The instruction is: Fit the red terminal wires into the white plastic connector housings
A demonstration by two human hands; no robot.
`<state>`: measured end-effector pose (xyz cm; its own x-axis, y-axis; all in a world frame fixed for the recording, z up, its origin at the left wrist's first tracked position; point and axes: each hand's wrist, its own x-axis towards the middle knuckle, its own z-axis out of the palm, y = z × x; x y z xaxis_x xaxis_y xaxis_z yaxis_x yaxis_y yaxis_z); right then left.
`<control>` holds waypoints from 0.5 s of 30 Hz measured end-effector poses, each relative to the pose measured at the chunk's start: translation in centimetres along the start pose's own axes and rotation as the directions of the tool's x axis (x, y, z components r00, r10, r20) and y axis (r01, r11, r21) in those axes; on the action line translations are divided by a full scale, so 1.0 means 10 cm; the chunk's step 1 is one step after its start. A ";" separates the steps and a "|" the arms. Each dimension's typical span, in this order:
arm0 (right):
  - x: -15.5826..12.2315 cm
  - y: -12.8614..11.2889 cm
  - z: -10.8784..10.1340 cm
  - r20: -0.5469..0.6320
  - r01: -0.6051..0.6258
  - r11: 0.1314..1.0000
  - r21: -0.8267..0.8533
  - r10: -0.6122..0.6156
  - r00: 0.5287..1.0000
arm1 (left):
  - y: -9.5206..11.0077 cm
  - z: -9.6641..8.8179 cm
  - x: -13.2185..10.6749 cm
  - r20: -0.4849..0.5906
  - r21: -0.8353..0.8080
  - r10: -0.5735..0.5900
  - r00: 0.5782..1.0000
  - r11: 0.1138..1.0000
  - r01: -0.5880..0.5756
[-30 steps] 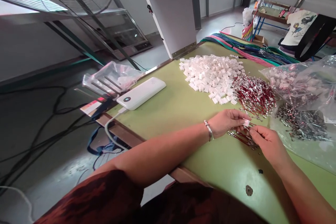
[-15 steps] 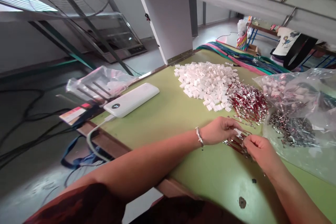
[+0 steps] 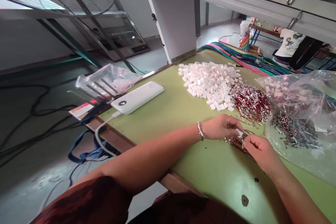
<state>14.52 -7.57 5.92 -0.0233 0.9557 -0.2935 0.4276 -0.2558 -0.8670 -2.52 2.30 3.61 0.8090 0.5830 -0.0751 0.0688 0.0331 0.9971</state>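
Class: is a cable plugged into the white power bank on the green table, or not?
Plugged in: a pale cable leaves the end of the power bank and drops over the table edge.

two hands, one power bank

A slim silver-coloured bracelet circles the wrist at nine o'clock from the left hand; it is a plain metal band with a bright sheen. The right hand and both forearms are uncovered. From six to eight o'clock in the view lies a garment of dark red cloth with a blotchy black pattern. Its edge meets the left arm near the elbow.
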 end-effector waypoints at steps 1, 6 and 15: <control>0.00 -0.01 -0.01 0.013 0.057 0.995 -0.077 -0.056 0.998 | 0.00 -0.02 0.00 0.025 -0.007 -0.007 1.000 1.000 0.007; 0.01 0.02 -0.04 0.074 0.030 0.995 -0.093 -0.023 0.997 | 0.01 -0.02 -0.02 0.052 -0.009 0.018 0.998 1.000 -0.017; 0.04 0.09 0.04 -0.021 -0.070 0.983 0.172 0.075 0.997 | -0.05 0.07 0.03 0.041 -0.161 -0.055 0.998 0.985 0.061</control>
<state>14.47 -7.47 4.88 0.0276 0.9367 -0.3491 0.2664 -0.3435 -0.9006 -1.91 1.85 3.11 0.8275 0.5462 -0.1302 0.0228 0.1990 0.9797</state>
